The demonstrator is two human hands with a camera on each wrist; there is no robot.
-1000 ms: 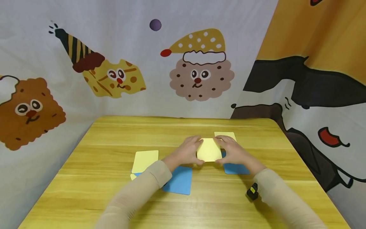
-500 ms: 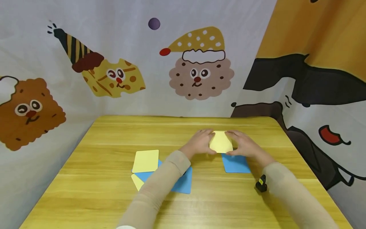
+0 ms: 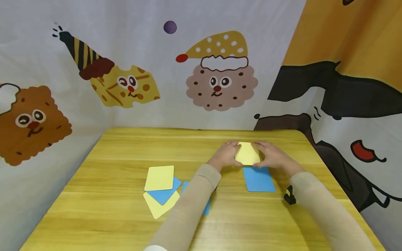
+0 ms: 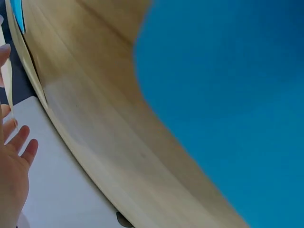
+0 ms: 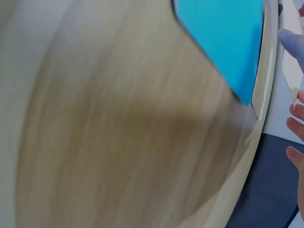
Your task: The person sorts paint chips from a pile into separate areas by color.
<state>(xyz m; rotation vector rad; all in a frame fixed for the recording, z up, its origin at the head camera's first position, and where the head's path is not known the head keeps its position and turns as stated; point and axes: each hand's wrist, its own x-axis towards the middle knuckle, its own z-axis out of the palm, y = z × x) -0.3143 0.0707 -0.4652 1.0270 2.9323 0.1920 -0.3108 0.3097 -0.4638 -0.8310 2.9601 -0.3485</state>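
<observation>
Both hands hold a yellow square card over the far right part of the table. In the head view the yellow card (image 3: 247, 154) sits between the left hand (image 3: 226, 155), which grips its left side, and the right hand (image 3: 273, 157) on its right side. The wrist views show it edge-on as a thin pale card (image 4: 6, 71) beside the left hand (image 4: 13, 173) and the right hand (image 5: 297, 47). Just nearer lies a blue card (image 3: 259, 180), its far edge right at the yellow one. Another yellow card, seen there earlier, is hidden.
On the wooden table (image 3: 94, 216), a yellow card (image 3: 159, 178) overlaps a blue card (image 3: 164, 196), with another yellow card (image 3: 159, 206) partly beneath. The left sleeve (image 3: 188, 209) crosses over a further blue card (image 3: 206, 208). A printed curtain (image 3: 135, 118) stands behind.
Both hands have carried the yellow card right and away, from left of the blue card to its far edge, covering the yellow card there. The left sleeve has uncovered cards on the left.
</observation>
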